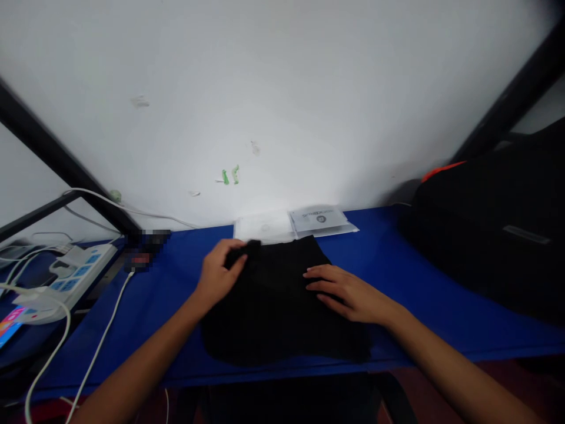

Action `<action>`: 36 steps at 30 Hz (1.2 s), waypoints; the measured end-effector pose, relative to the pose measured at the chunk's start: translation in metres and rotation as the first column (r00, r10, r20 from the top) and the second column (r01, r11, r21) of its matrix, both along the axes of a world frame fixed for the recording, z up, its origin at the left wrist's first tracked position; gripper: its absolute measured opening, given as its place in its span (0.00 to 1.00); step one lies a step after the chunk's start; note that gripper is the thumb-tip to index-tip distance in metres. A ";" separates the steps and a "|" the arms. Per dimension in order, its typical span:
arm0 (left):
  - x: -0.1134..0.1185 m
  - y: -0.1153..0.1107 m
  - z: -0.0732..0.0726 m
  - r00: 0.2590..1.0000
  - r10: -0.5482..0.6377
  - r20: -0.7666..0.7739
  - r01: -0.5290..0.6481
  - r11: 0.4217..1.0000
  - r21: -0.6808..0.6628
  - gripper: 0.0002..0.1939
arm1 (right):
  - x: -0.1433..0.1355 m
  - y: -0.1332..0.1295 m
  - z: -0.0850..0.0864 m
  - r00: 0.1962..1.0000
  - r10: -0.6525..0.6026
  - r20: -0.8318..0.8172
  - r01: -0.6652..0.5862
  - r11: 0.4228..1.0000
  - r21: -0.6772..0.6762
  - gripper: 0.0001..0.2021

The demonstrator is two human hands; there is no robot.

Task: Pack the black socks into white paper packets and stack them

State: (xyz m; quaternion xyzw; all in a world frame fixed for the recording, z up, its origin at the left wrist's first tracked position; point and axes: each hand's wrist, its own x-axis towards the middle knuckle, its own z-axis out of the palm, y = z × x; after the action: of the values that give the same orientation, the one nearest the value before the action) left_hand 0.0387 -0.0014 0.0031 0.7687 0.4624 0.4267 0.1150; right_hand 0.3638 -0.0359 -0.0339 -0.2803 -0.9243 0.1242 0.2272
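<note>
A piece of black cloth, perhaps a folded garment, lies spread on the blue tabletop in front of me. At its far left corner my left hand is closed, with a bunched fold of the cloth between thumb and fingers. My right hand rests on the right side of the cloth, palm down, its fingers apart and stretched out. Just beyond the far edge of the cloth lie a plain white plastic pouch and a pouch with dark printing.
A white power strip with tangled white cables stands at the left, beside a lit phone screen. A blurred-out dark object has a cable running from it. A large black bag fills the right side. Behind rises a white wall.
</note>
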 end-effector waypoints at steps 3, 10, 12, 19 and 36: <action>0.017 -0.007 -0.003 0.831 -0.398 -0.389 0.356 0.917 -0.178 0.09 | 0.000 0.000 0.000 1.000 -0.003 -0.006 0.003 1.000 0.000 0.15; -0.001 -0.021 -0.008 0.955 -0.188 -0.229 0.160 0.978 -0.132 0.14 | 0.002 0.000 -0.002 1.000 -0.017 0.011 0.017 1.000 -0.005 0.14; -0.011 -0.025 -0.016 0.986 0.042 -0.163 -0.053 0.997 -0.062 0.17 | 0.003 0.000 -0.001 1.000 -0.026 0.000 0.026 1.000 -0.004 0.14; -0.021 -0.033 -0.043 0.878 0.198 -0.436 -0.271 0.956 -0.109 0.25 | 0.006 -0.001 0.002 0.995 -0.061 -0.083 0.062 0.998 0.005 0.13; 0.024 -0.027 0.000 0.772 -0.375 -0.514 0.351 0.925 -0.148 0.17 | 0.006 0.000 0.004 0.989 -0.095 -0.109 0.096 0.995 0.006 0.12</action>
State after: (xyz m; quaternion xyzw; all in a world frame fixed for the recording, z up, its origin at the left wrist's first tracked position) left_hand 0.0628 -0.0280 0.0032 0.9284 0.3280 0.1560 0.0791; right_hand 0.3702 -0.0364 -0.0295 -0.3159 -0.8968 0.1232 0.2843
